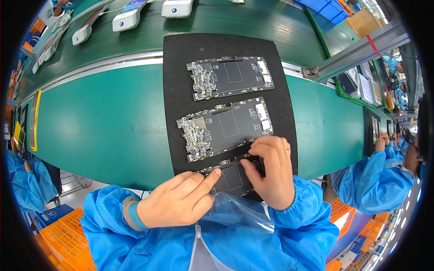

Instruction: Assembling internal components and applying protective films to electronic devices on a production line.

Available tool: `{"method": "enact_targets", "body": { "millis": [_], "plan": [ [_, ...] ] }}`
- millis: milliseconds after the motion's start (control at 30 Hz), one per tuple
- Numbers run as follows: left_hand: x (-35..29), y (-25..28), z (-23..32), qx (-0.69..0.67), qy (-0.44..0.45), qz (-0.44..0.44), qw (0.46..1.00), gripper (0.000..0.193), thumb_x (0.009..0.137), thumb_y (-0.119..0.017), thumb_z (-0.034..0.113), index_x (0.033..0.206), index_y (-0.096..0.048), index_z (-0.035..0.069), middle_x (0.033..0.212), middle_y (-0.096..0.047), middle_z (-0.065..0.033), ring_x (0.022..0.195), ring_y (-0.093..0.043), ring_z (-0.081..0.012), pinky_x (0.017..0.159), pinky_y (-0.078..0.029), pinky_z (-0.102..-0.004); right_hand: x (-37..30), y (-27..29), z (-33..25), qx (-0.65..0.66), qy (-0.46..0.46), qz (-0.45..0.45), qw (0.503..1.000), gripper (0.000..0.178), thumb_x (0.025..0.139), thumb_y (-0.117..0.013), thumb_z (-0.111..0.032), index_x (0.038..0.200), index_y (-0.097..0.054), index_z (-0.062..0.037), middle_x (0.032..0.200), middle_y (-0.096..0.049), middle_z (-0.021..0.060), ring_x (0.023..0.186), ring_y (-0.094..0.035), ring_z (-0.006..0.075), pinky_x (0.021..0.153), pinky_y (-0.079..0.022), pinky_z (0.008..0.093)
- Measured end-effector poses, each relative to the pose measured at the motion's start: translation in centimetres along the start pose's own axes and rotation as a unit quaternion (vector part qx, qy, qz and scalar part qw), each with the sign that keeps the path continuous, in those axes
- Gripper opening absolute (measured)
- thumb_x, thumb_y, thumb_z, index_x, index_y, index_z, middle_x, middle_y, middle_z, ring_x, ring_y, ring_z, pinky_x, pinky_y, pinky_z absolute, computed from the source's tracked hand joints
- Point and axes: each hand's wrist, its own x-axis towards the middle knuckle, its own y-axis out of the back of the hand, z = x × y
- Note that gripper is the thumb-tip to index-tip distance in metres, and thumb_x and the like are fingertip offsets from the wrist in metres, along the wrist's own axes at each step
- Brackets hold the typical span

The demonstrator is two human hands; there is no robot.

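Observation:
The nearest circuit board (pixel 231 179), black with small parts along its edges, lies on a black mat (pixel 181 49) and is partly covered by my hands. My left hand (pixel 178 198) grips its left end, with the index fingertip on the upper edge and the other fingers curled. Over the right end is my right hand (pixel 273 174), its thumb and bent fingers apart, the thumb tip close to the board's surface. Farther up the mat lie a middle circuit board (pixel 228 126) and a far circuit board (pixel 233 77). Clear plastic sheeting (pixel 244 214) covers the nearest board's lower edge.
The mat bridges a green worktable (pixel 99 122) and a darker green surface (pixel 253 20) behind. White handheld devices (pixel 126 20) stand at the far left. A metal post (pixel 361 49) slants in at the right. Co-workers in blue sit both sides; an orange crate (pixel 68 239) stands lower left.

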Motion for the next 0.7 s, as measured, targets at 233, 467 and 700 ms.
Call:
{"method": "enact_targets", "body": {
  "millis": [233,467,700],
  "plan": [
    [0.0,-0.2,-0.3,0.015,-0.001,-0.026,1.0,0.02,0.078,-0.062,0.018,0.071,-0.051,0.004,0.113,-0.064,-0.0189,0.088,-0.059,-0.0237,0.082,-0.051,-0.0326,-1.6,0.7,-0.5,-0.198,0.173,-0.074,0.962,0.039,0.072,-0.061,-0.018,0.11,-0.068,-0.014,0.113,-0.057,0.0057,0.099,-0.052,0.0222,0.085,-0.042,0.0376],
    [0.5,-0.1,-0.3,-0.015,0.0,0.012,1.0,0.027,0.066,-0.068,0.011,0.062,-0.042,0.003,0.112,-0.065,-0.0215,0.083,-0.058,-0.0262,0.071,-0.054,-0.0347,-1.1,2.2,0.6,-0.216,0.166,-0.072,0.96,0.036,0.07,-0.06,-0.014,0.104,-0.069,-0.0078,0.108,-0.06,0.0094,0.101,-0.056,0.0297,0.087,-0.047,0.0449],
    [0.5,-0.1,-0.5,-0.008,-0.008,0.018,1.0,0.025,0.066,-0.068,0.011,0.064,-0.044,0.003,0.113,-0.064,-0.0208,0.087,-0.059,-0.0269,0.075,-0.054,-0.0354,1.8,3.4,1.7,-0.158,0.188,-0.058,0.968,0.026,0.07,-0.059,-0.007,0.094,-0.068,-0.0037,0.105,-0.061,0.0103,0.102,-0.057,0.0284,0.088,-0.046,0.0442]
  ]
}}
